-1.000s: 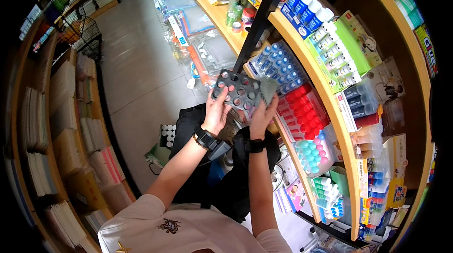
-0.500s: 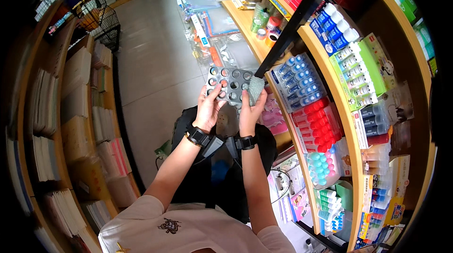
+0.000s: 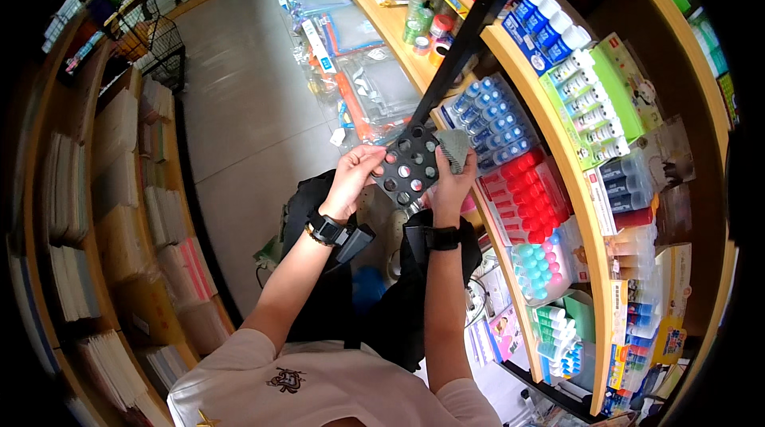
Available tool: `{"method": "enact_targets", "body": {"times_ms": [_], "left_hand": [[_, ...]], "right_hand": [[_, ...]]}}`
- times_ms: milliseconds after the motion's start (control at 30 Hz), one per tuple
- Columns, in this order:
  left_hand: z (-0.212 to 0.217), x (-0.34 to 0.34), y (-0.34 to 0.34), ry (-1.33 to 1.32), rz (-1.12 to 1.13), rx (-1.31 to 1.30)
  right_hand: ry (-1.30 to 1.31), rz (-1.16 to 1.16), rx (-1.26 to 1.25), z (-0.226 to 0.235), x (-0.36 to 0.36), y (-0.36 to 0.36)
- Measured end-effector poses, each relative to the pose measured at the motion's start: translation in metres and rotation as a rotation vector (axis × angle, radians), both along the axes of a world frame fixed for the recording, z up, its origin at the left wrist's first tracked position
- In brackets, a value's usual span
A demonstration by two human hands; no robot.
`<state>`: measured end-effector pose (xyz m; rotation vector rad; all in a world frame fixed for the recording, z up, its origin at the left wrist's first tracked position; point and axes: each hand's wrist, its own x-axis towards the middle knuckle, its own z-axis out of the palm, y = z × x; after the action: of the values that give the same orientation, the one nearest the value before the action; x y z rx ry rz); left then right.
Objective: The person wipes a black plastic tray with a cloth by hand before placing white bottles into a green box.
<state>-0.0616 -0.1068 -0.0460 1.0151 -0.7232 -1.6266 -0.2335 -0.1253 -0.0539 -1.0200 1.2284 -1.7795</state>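
Note:
Between my hands is a dark grey tray [image 3: 410,165] with rows of round holes, tilted and seen through in places. My left hand [image 3: 351,180] pinches its left edge between thumb and fingers. At the other side, my right hand [image 3: 453,186] holds a folded grey-green cloth [image 3: 454,146], its thumb near the tray's right edge. Whether the right hand also grips the tray is partly hidden. Both wrists wear black bands.
Close on the right, a wooden shelf [image 3: 550,120] holds blue-capped bottles [image 3: 498,128], red tubes [image 3: 526,196] and white-capped bottles [image 3: 586,108]. Packaged goods [image 3: 370,80] lie beyond the tray. Shelves of paper goods [image 3: 72,180] line the left, with a wire basket [image 3: 163,45] farther off.
The tray has turned and tilted, now looking darker, and sits slightly farther right. My left hand has shifted to its edge. The cloth has moved off the tray's face to its right side.

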Motion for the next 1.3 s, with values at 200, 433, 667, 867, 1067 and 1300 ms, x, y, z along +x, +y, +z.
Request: {"method": "enact_targets", "body": {"times_ms": [200, 433, 667, 867, 1067, 1300], "left_hand": [[0.009, -0.037, 0.006, -0.148, -0.276, -0.024], [0.006, -0.068, 0.012, -0.047, -0.298, -0.071], [0.005, -0.060, 0.012, 0.030, -0.136, -0.014], [0.004, -0.031, 0.008, 0.066, 0.096, -0.038], [0.002, -0.005, 0.008, -0.011, 0.248, -0.092], [-0.009, 0.015, 0.002, 0.090, 0.408, 0.053]], "right_hand": [[0.046, 0.126, 0.102, -0.001, -0.034, 0.018], [0.080, 0.121, 0.032, 0.000, -0.040, 0.029], [0.050, 0.108, 0.060, 0.015, -0.022, 0.025], [0.016, 0.279, 0.023, 0.007, 0.013, 0.013], [-0.123, 0.286, 0.024, 0.005, 0.048, 0.006], [-0.056, 0.306, 0.029, -0.003, 0.072, 0.004]]}}
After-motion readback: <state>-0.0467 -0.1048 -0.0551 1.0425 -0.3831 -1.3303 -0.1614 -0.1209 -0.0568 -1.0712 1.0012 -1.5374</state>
